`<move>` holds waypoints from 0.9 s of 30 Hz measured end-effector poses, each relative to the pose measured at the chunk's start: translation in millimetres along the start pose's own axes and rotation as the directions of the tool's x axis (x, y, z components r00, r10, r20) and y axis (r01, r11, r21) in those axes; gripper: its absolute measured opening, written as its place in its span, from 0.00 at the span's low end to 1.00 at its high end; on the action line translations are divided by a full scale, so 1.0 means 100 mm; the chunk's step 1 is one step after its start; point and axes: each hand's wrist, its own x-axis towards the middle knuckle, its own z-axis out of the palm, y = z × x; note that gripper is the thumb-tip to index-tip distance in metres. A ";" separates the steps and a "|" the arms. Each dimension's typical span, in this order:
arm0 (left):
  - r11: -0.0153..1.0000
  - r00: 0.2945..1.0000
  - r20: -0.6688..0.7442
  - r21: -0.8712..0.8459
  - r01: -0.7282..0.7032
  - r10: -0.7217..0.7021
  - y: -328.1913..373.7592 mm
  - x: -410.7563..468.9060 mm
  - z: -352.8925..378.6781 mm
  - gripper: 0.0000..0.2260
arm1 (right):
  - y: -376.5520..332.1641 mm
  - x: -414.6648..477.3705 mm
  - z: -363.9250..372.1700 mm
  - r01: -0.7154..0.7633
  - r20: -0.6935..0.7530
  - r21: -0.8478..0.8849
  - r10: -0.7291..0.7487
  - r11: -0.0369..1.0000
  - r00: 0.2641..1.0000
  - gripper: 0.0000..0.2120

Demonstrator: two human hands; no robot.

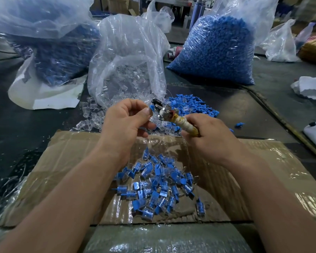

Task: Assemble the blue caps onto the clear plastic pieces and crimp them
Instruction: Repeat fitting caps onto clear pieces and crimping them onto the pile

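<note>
Head view. The left grip [128, 117], a bare hand, is narrow: thumb and forefinger pinch a small blue cap [151, 108] at their tips. Whether a clear piece sits under it I cannot tell, since the fingers cover that part. The right grip [208, 136] is wrapped round the taped handle [187, 124] of the crimping tool [164, 111].

The tool's long axis runs from the right grip up and across toward the left grip. Its metal head is at the far end, touching or just beside the pinched cap. So the cap lies directly off the tool's tip, on the thumb side of the left grip and well ahead of the right grip's knuckles. The left grip is the nearer of the two to the work. The squeeze looks due next, and I judge it depends on the cap staying in line with that axis.

Below both grips, toward the body, a pile of capped pieces [159, 189] lies on the cardboard [62, 161]. Beyond the grips, loose blue caps [193, 105] lie past the tool head, and loose clear pieces [93, 114] lie on the table [263, 106] outside the left grip.
</note>
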 end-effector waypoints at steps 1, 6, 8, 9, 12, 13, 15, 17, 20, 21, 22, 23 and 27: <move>1.000 1.000 0.002 0.006 -0.003 0.003 0.00 0.00 0.00 0.06 | 0.00 0.00 0.00 0.001 0.007 0.007 -0.001 1.000 1.000 0.08; 0.999 1.000 0.011 0.038 -0.023 0.022 0.01 -0.01 0.01 0.07 | -0.04 0.00 -0.01 -0.015 0.014 0.028 0.015 0.999 1.000 0.14; 0.999 1.000 0.010 0.033 -0.026 0.026 0.02 -0.02 0.01 0.07 | -0.04 -0.01 -0.01 -0.020 0.015 0.015 0.020 1.000 1.000 0.15; 0.999 0.999 0.012 0.033 -0.031 0.030 0.02 -0.02 0.02 0.07 | -0.04 -0.01 -0.01 -0.012 0.005 -0.014 0.012 1.000 1.000 0.14; 0.998 0.999 0.018 0.045 -0.048 0.048 0.02 -0.04 0.03 0.07 | -0.05 -0.01 0.00 0.014 -0.034 -0.116 -0.018 0.993 0.999 0.09; 0.997 0.998 0.017 0.050 -0.055 0.054 0.03 -0.04 0.04 0.07 | -0.05 -0.01 0.00 0.007 -0.027 -0.097 -0.010 0.995 1.000 0.09; 0.995 0.997 0.012 0.069 -0.073 0.072 0.02 -0.05 0.04 0.08 | -0.05 -0.01 0.02 -0.028 0.005 -0.038 0.028 0.999 1.000 0.12; 0.990 0.995 0.002 0.100 -0.098 0.099 0.02 -0.06 0.05 0.08 | -0.05 -0.01 0.03 -0.039 0.018 -0.011 0.039 0.999 0.999 0.14; 0.987 0.993 -0.023 0.111 -0.113 0.116 0.02 -0.06 0.05 0.08 | -0.07 0.01 0.04 -0.037 0.009 0.011 0.036 0.999 0.999 0.14; 0.987 0.993 -0.030 0.116 -0.113 0.117 0.02 -0.06 0.04 0.08 | -0.08 0.01 0.04 -0.039 0.006 0.013 0.039 0.999 0.999 0.14; 0.985 0.992 -0.036 0.126 -0.114 0.119 0.02 -0.06 0.04 0.08 | -0.08 0.02 0.05 -0.040 0.002 0.012 0.040 0.999 0.999 0.15; 0.984 0.992 -0.041 0.138 -0.114 0.120 0.02 -0.06 0.05 0.08 | -0.09 0.02 0.05 -0.041 -0.002 0.004 0.041 0.999 0.999 0.15; 0.982 0.992 -0.057 0.161 -0.101 0.112 0.03 -0.07 0.05 0.08 | -0.10 0.03 0.07 -0.037 -0.003 -0.016 0.037 0.999 0.999 0.14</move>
